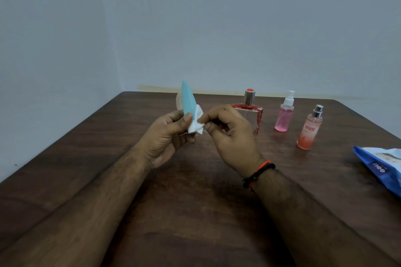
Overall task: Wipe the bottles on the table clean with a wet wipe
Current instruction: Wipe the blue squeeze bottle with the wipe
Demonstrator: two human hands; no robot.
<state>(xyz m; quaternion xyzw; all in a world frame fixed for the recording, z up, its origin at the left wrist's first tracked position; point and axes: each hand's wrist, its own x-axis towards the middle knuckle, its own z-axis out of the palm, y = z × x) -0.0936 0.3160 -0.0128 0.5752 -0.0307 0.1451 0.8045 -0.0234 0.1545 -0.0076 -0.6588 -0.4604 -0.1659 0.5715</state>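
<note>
While both forearms reach in from the bottom of the frame, the left hand (167, 136) sits just left of center, fingers curled round a teal bottle (188, 102) that points up and tilts slightly left. A white wet wipe (197, 124) is bunched at the bottle's lower end, between the two hands. The right hand (230, 134) at center pinches the wipe with thumb and forefinger, other fingers curled; red and black bands (259, 172) circle that wrist. Right of center, standing upright on the dark brown wood-grain table (108, 128): a clear bottle with red trim (249, 108) partly behind the right hand, then a pink spray bottle (284, 112), then an orange-pink "Engage" spray bottle (310, 129). A blue wipes pack (382, 167) lies at the right edge. A plain pale grey-blue wall (195, 28) fills the upper frame.
</note>
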